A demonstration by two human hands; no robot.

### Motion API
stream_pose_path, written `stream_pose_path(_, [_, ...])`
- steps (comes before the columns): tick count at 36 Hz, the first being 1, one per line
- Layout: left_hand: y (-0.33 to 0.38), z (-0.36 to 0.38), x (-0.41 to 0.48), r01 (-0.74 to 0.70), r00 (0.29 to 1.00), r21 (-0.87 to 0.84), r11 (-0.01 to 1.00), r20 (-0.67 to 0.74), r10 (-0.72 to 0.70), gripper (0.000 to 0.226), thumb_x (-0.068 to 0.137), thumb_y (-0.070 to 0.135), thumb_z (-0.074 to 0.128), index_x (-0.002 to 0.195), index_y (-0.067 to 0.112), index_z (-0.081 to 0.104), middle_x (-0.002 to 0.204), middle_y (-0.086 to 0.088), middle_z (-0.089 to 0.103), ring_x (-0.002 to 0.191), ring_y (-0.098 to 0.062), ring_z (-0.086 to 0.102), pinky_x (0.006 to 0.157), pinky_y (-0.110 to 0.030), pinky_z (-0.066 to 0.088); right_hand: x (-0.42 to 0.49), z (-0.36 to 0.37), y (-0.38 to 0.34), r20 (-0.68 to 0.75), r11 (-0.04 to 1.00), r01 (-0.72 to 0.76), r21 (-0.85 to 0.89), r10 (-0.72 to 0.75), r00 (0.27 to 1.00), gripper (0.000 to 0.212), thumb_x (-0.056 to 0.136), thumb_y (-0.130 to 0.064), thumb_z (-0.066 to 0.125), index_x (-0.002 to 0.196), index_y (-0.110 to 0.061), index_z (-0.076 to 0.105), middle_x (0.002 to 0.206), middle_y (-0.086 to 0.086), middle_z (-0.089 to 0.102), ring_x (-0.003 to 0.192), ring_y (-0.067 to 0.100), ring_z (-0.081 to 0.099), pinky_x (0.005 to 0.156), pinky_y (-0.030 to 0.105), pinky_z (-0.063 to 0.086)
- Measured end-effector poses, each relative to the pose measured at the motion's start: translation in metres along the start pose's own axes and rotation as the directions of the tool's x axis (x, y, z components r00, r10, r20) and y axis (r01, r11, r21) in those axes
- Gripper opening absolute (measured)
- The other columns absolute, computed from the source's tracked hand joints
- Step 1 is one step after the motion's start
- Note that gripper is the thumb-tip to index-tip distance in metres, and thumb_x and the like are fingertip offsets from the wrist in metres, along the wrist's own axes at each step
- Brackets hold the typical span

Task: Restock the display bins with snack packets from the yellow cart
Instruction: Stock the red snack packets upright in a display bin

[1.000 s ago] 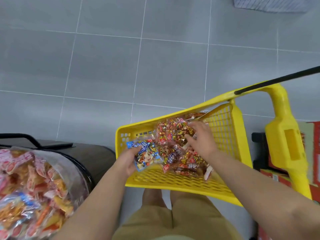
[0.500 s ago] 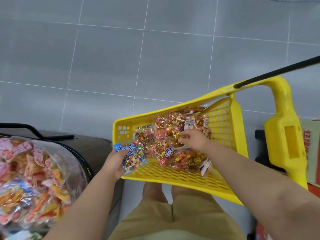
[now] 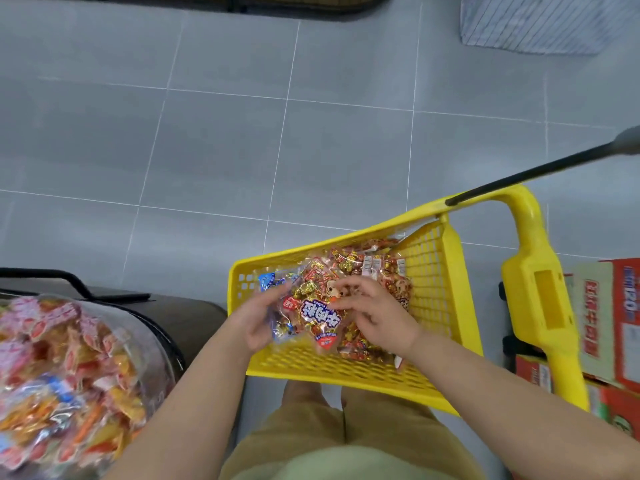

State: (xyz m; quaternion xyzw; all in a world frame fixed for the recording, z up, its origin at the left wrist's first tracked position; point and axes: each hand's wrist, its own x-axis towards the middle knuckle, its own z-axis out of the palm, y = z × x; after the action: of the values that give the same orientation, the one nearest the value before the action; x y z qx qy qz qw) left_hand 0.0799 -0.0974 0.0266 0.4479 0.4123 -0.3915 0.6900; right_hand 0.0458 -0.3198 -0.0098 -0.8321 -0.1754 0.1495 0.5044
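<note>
The yellow cart (image 3: 446,306) stands in front of me, its mesh basket holding several red and gold snack packets (image 3: 363,268). My left hand (image 3: 258,318) holds a blue snack packet (image 3: 273,282) at the basket's left side. My right hand (image 3: 375,313) curls its fingers over a red snack packet with blue lettering (image 3: 320,318), which lies against the blue one between both hands. A clear display bin (image 3: 69,372) full of orange and pink packets sits at my lower left.
Red cardboard boxes (image 3: 609,323) are stacked to the right, behind the cart's yellow handle post (image 3: 543,306). A black rod (image 3: 540,171) slants over the cart. A dark stand (image 3: 180,313) holds the bin. Grey tiled floor (image 3: 242,150) stretches ahead.
My left hand moved right, back over the basket with the blue packet. My right hand pulled a red packet from the pile toward the left hand. The view tilted up.
</note>
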Motion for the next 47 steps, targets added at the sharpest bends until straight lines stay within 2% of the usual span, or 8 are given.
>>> stream_pose_path(3, [0.002,0.001,-0.004,-0.071,0.997,0.067,0.995,0.000,0.072,0.047,0.090,-0.002,0.054,0.135,-0.005,0.045,0.131,-0.032,0.052,0.114,-0.044,0.054,0.102,-0.060,0.040,0.002,-0.001,-0.012,-0.050,0.946,-0.213,0.243,0.232,0.972,0.052,0.079,0.018,0.044,0.087,-0.024,0.073,0.124,-0.019,0.048,0.108,-0.011,0.049,0.085,0.010,0.042])
stream_pose_path(8, [-0.001,-0.004,-0.006,-0.106,0.994,0.056,0.993,-0.005,0.106,0.047,0.089,-0.010,0.052,0.134,-0.002,0.045,0.126,-0.032,0.055,0.103,-0.040,0.058,0.096,-0.060,0.044,0.018,0.002,-0.008,-0.225,0.702,-0.458,0.545,0.649,0.727,0.041,0.089,-0.004,0.050,0.089,-0.042,0.065,0.120,-0.007,0.057,0.110,0.013,0.053,0.093,0.032,0.042])
stream_pose_path(14, [-0.009,-0.027,0.005,-0.129,0.987,0.001,0.992,-0.101,0.129,0.048,0.088,-0.008,0.055,0.134,0.003,0.045,0.120,-0.029,0.060,0.086,-0.035,0.066,0.068,-0.050,0.057,0.002,0.004,0.050,0.048,0.601,-0.725,-0.337,0.780,0.624,0.060,0.085,-0.007,0.058,0.142,-0.016,0.039,0.150,0.007,0.031,0.139,0.025,0.025,0.114,0.033,0.020])
stream_pose_path(23, [-0.032,-0.057,0.025,-0.092,0.980,0.090,0.992,-0.169,0.106,0.046,0.088,-0.009,0.056,0.131,0.009,0.049,0.103,-0.018,0.069,0.082,-0.032,0.070,0.064,-0.044,0.060,-0.001,0.020,0.077,0.182,0.554,-0.461,-0.693,0.753,0.632,0.049,0.085,-0.014,0.064,0.131,-0.023,0.049,0.125,0.004,0.057,0.108,0.022,0.056,0.083,0.033,0.051])
stream_pose_path(29, [-0.030,-0.063,0.027,-0.060,0.987,0.112,0.992,-0.144,0.076,0.045,0.089,-0.005,0.057,0.131,0.009,0.049,0.110,-0.020,0.068,0.088,-0.033,0.069,0.066,-0.044,0.057,-0.009,0.012,0.073,0.186,0.673,-0.574,-0.466,0.709,0.680,0.010,0.085,-0.035,0.067,0.089,-0.030,0.060,0.090,-0.008,0.059,0.087,0.015,0.057,0.067,0.024,0.047])
stream_pose_path(33, [-0.021,-0.064,0.023,-0.078,0.989,0.140,0.987,-0.116,0.094,0.047,0.089,-0.005,0.057,0.133,0.009,0.046,0.114,-0.023,0.065,0.092,-0.036,0.066,0.071,-0.048,0.056,-0.018,0.005,0.057,0.035,0.685,-0.727,-0.045,0.728,0.684,0.022,0.088,-0.026,0.064,0.074,-0.025,0.048,0.065,-0.015,0.044,0.060,0.003,0.044,0.045,0.009,0.033])
stream_pose_path(41, [-0.006,-0.072,-0.003,-0.154,0.983,0.109,0.982,-0.088,0.164,0.039,0.089,-0.005,0.056,0.125,0.009,0.050,0.103,-0.020,0.068,0.077,-0.029,0.071,0.062,-0.044,0.060,-0.013,-0.011,0.006,-0.065,0.450,-0.608,0.654,0.834,0.548,0.006,0.091,-0.025,0.061,0.090,-0.019,0.059,0.077,0.000,0.058,0.052,0.011,0.055,0.050,0.024,0.046])
stream_pose_path(47, [-0.012,-0.083,-0.050,-0.266,0.956,0.019,0.964,-0.121,0.267,0.032,0.089,-0.005,0.056,0.116,0.010,0.053,0.096,-0.017,0.068,0.068,-0.024,0.071,0.059,-0.039,0.060,0.008,-0.014,-0.040,0.061,0.173,-0.290,0.941,0.759,0.648,0.036,0.094,-0.019,0.053,0.129,-0.011,0.050,0.114,0.011,0.064,0.089,0.025,0.063,0.079,0.042,0.050])
